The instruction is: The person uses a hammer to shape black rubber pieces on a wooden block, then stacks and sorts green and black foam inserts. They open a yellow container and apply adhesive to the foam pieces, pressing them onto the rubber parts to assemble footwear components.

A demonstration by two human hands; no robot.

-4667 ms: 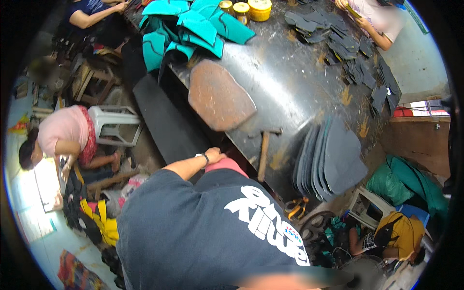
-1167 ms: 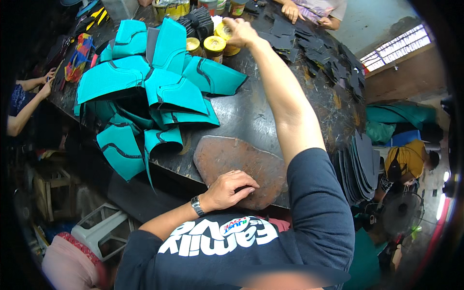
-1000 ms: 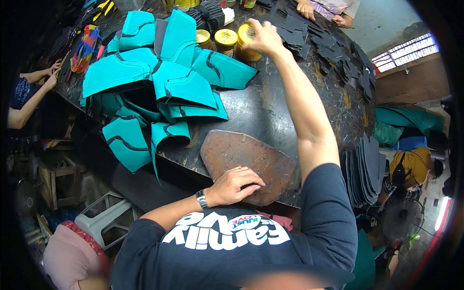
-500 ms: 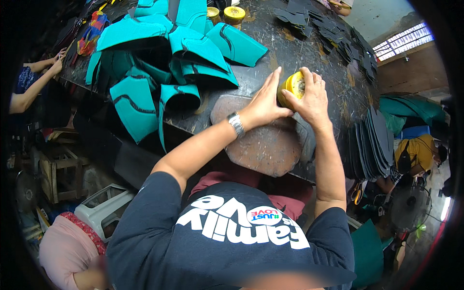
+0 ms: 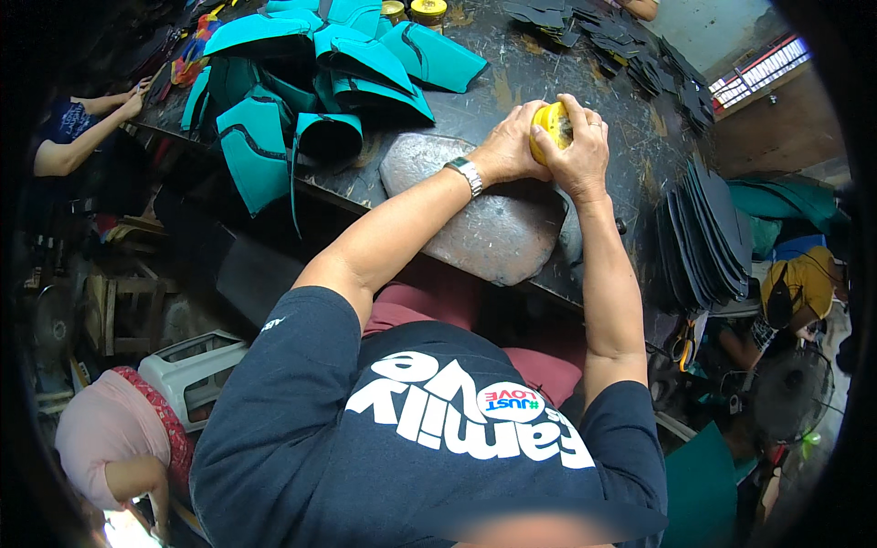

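left hand (image 5: 505, 151): grip clamped on small round yellow tin (image 5: 551, 126)
right hand (image 5: 581, 146): clamped on same tin, from right
tin: held above worn grey metal slab (image 5: 484, 224), near edge of dark tabletop (image 5: 585, 64)
far left: teal foam pieces (image 5: 320, 73)

Bare tabletop (image 5: 521, 78) beyond hands passable; teal pieces (image 5: 320, 82) crowd left, dark stack (image 5: 708, 233) blocks right.

head-worn fisheye, looking steeply down, close

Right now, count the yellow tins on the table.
3: one yellow tin gripped between left hand and right hand; two tins at the far edge. Others may be hidden.
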